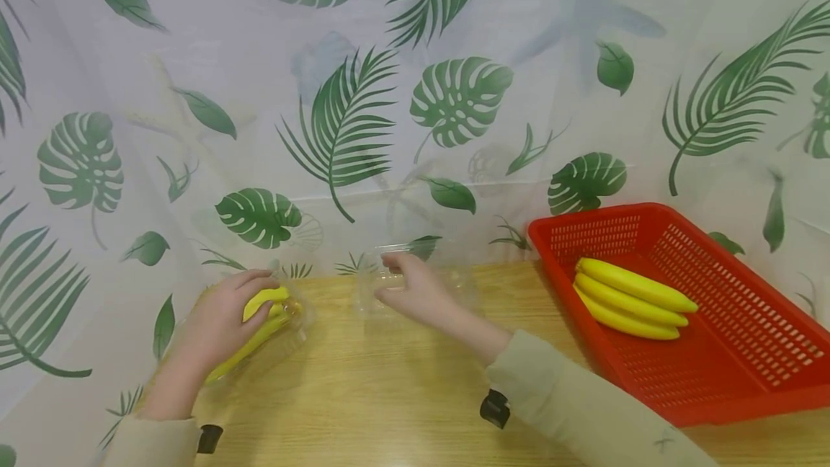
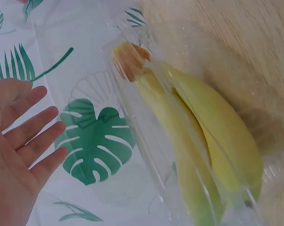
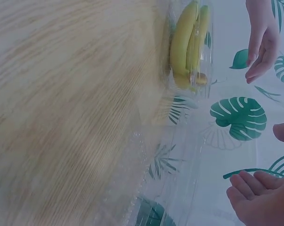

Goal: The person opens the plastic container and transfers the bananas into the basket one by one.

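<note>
At the left of the head view, a clear plastic box (image 1: 300, 334) holds yellow bananas (image 2: 231, 134) with brown stem ends. My left hand (image 1: 217, 319) is above this box, its fingers extended and gripping nothing; the left wrist view shows a gap between them and the box. A second clear plastic container (image 3: 172, 155) stands on the table near the wall, with no fruit visible in it. Over it is my right hand (image 1: 418, 290), thumb and fingers spread apart and holding nothing. The right wrist view shows those fingers (image 3: 249, 186) apart from the container.
On the right of the wooden table (image 1: 363, 395) stands a red perforated basket (image 1: 583, 334), holding a bunch of bananas (image 1: 632, 301). A white leaf-print sheet (image 1: 389, 135) covers the back and left side. Black bands (image 1: 496, 408) show at both wrists.
</note>
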`<state>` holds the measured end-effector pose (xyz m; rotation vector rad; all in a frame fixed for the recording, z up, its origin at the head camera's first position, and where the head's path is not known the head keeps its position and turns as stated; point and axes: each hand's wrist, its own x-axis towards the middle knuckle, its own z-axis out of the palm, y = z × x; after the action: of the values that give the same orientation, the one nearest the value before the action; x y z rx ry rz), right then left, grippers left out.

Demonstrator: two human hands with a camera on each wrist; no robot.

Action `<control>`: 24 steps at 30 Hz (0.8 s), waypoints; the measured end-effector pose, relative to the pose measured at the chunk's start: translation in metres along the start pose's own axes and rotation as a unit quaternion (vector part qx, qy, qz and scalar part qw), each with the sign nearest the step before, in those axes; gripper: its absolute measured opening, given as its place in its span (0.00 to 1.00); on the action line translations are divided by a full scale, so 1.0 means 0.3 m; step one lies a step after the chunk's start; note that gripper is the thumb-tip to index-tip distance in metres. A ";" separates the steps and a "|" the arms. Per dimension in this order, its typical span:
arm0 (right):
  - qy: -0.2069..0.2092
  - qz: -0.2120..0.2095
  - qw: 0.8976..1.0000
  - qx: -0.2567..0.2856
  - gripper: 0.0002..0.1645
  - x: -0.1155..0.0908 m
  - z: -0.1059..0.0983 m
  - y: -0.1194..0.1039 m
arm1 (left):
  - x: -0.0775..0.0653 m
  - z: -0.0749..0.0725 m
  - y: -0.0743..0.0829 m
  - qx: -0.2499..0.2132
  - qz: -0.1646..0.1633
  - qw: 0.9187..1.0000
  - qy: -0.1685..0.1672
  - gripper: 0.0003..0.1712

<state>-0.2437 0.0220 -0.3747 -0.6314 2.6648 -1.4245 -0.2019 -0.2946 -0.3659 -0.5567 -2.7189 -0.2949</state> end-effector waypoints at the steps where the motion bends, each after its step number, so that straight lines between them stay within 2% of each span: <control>1: -0.001 -0.003 1.000 0.000 0.38 0.002 0.007 -0.002 | -0.006 -0.004 -0.005 -0.004 -0.003 1.000 0.002 0.18; 8: -0.010 -0.022 1.000 0.000 0.39 0.019 0.051 -0.019 | -0.061 -0.029 -0.045 -0.002 -0.041 0.999 0.006 0.16; 16: -0.022 -0.021 0.999 0.010 0.37 0.036 0.084 -0.049 | -0.124 -0.045 -0.121 -0.008 -0.051 0.998 0.041 0.16; 24: -0.044 -0.014 0.999 0.004 0.38 0.056 0.125 -0.060 | -0.191 -0.048 -0.182 -0.007 -0.080 0.996 0.042 0.16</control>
<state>-0.2443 -0.0227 -0.3792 -0.7166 2.5932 -1.3793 -0.1709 -0.3671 -0.3812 -0.3221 -2.6851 -0.3707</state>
